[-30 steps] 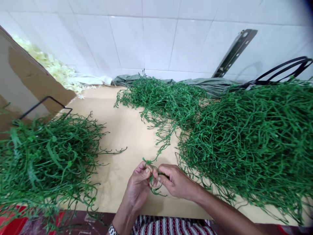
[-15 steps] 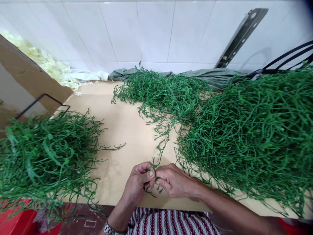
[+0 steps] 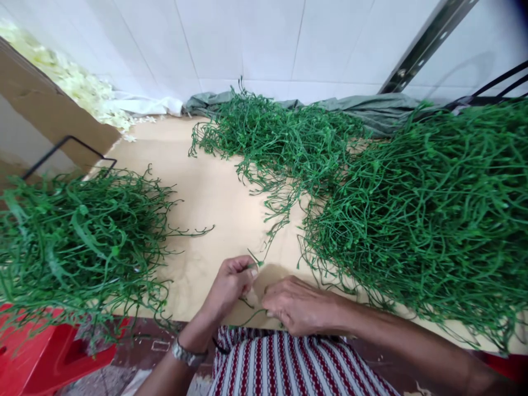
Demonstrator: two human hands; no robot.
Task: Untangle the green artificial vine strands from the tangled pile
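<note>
In the head view, pinching a thin green stem [image 3: 259, 263] with the left hand [image 3: 233, 283], thumb and fingertips pressed together on it. Curling in the right hand [image 3: 295, 305] just beside, with a small gap between, fingers together and looking clamped on the end of a lower stem [image 3: 253, 317]. Seems to be in the middle of picking or pulling apart small green bits, near the front edge of the table [image 3: 214, 201], between a left heap [image 3: 86, 242] and a right heap [image 3: 433, 220], and in front of a back heap [image 3: 280, 132].

Calls next, most likely, for a light but firm pinch and a slow, gentle pull, so as not to bend or snap such thin stems.

Cannot see the right fingertips, tucked under the hand, nor the inside of the left pinch. Cannot tell any join between the 2 stems. Hard to make out single stems in the 3 heaps, too tangled to count. Can see only part of the left heap and the right heap, both cut off at the sides, and only part of the box [image 3: 49, 99] too.
</note>
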